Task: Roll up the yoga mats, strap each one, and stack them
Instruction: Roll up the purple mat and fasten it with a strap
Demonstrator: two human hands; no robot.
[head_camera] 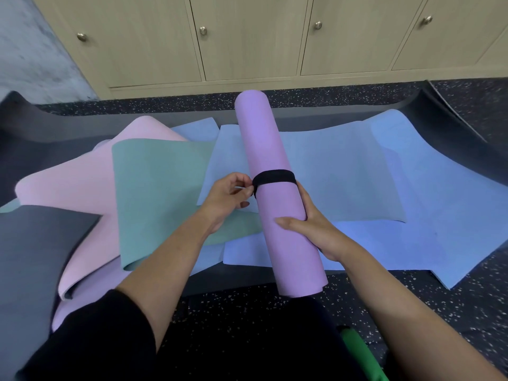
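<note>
I hold a rolled purple mat [277, 188] slanted above the floor so the roll cannot spring open. My right hand [313, 229] wraps its lower half; my left hand [231, 193] pinches the black strap [273, 177] circling its middle, probably fastening it. Unrolled blue [343, 174], green [159, 193] and pink [82, 188] mats lie beneath.

Centre frame, right hand [316, 229] grips a rolled purple mat [275, 160]; left hand [228, 196] pinches its black strap [275, 177].

A dark speckled floor [467, 312] runs back to a row of pale wooden cupboards [247, 45] with round metal knobs [203, 30], beside a mottled grey wall [33, 50] at the left.
</note>
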